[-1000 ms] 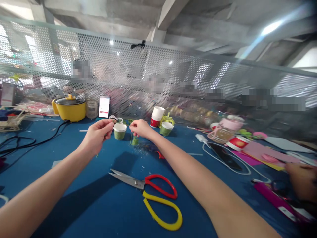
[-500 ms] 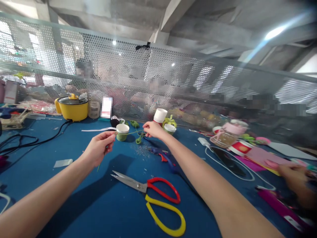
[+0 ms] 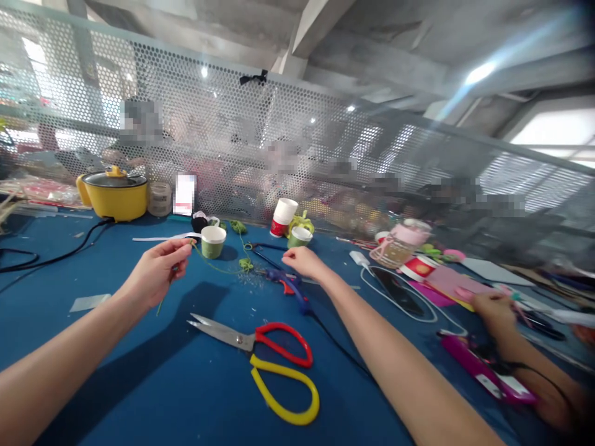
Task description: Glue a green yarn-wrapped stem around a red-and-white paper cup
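My left hand (image 3: 162, 267) pinches a strand of green yarn (image 3: 211, 265), whose short tail hangs below my fingers. The strand sags across to a small tangle of green yarn (image 3: 245, 265) on the table. Just behind my left fingertips stands a white paper cup (image 3: 213, 241) with its lower part green. My right hand (image 3: 303, 261) is closed above the table, near a dark blue stick (image 3: 269, 246) and the glue gun (image 3: 288, 285); anything in its fingers is hidden. Scissors (image 3: 239, 339) with one red and one yellow handle lie in front of me.
A yellow electric pot (image 3: 116, 199) and a jar (image 3: 159, 199) stand back left. Behind my right hand are stacked cups (image 3: 283, 217) and another green cup (image 3: 300, 237). A phone (image 3: 397, 290) with its white cable lies right, near another person's hand (image 3: 495, 310). A perforated screen (image 3: 223, 142) borders the back.
The yarn, stretched between both hands before, now hangs slack from my left hand to the tangle. My right hand has come away from it. The view has swung to the right.
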`<state>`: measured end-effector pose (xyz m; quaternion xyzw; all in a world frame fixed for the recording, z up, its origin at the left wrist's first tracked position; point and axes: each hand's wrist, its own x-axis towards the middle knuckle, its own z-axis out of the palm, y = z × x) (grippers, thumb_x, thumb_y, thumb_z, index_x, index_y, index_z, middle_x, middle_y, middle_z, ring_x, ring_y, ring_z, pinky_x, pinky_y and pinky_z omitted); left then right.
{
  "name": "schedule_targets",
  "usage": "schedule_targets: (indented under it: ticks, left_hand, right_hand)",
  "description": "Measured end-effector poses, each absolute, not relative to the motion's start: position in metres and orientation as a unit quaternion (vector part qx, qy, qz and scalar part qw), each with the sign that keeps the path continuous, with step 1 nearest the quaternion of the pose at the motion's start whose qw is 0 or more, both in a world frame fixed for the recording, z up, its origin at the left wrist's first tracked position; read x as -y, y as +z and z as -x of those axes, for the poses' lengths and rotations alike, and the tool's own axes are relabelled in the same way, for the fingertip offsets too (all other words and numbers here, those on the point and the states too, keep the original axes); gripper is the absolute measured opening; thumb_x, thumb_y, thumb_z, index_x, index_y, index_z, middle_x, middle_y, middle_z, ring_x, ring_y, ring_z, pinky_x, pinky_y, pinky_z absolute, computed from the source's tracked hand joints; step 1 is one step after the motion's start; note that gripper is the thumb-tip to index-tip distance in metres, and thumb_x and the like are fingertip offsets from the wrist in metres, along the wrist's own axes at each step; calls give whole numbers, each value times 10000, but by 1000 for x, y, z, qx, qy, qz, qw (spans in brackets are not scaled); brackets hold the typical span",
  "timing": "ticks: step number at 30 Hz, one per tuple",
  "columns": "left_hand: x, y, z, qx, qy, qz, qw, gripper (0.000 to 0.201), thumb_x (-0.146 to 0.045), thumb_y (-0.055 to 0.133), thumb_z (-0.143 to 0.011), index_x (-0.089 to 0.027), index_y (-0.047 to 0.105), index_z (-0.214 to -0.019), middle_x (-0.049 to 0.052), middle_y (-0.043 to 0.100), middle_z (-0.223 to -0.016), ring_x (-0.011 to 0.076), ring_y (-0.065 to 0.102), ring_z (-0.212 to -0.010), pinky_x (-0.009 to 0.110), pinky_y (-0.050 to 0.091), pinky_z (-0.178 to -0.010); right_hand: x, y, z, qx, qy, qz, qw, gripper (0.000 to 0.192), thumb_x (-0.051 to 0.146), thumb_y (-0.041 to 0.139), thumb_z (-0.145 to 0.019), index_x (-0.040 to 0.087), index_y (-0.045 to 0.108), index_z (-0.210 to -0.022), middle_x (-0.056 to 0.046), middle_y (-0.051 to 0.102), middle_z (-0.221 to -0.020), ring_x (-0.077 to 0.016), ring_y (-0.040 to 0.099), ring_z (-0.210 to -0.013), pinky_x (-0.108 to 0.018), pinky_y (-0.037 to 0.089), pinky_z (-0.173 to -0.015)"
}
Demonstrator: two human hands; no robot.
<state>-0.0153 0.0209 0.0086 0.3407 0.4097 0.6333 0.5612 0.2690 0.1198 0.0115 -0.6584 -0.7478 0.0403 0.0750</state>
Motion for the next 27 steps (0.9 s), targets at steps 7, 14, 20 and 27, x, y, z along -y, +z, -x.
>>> schedule_targets:
  ticks: [7,14,20,27]
  left_hand:
    - [-29,21,42,-401,725,-338,446,248,-209,713,-512,-138,619,-730,-50,501,-511,33,413,-428,138,288,-386]
    - [-31,14,35,-423,689,-353,471,267,-235,716,-519,-127,627,-746,-45,496,-507,39,396,-432,157,283,-394]
    - [-28,7,25,-443,653,-378,484,279,-273,711,-533,-123,624,-751,-49,484,-491,40,381,-427,174,282,-420]
    - [-29,2,21,-453,629,-400,488,279,-304,701,-553,-124,624,-752,-43,490,-503,42,365,-422,186,271,-424]
  right_hand:
    - [-145,10,-219,804,51,591,32,201,275,501,-785,155,662,-788,-63,679,-839,-186,613,-796,-226,419,-672]
    - [-161,1,-176,836,110,536,-40,258,283,471,-842,168,517,-1069,-64,529,-1095,-177,546,-910,-364,467,-756]
    - [-192,2,-174,810,78,581,7,264,277,475,-840,178,510,-1082,-71,522,-1107,-179,541,-930,-362,459,-770]
    - [-199,-9,-174,807,105,581,7,276,279,470,-843,161,501,-1091,-74,527,-1097,-177,547,-910,-374,466,-757]
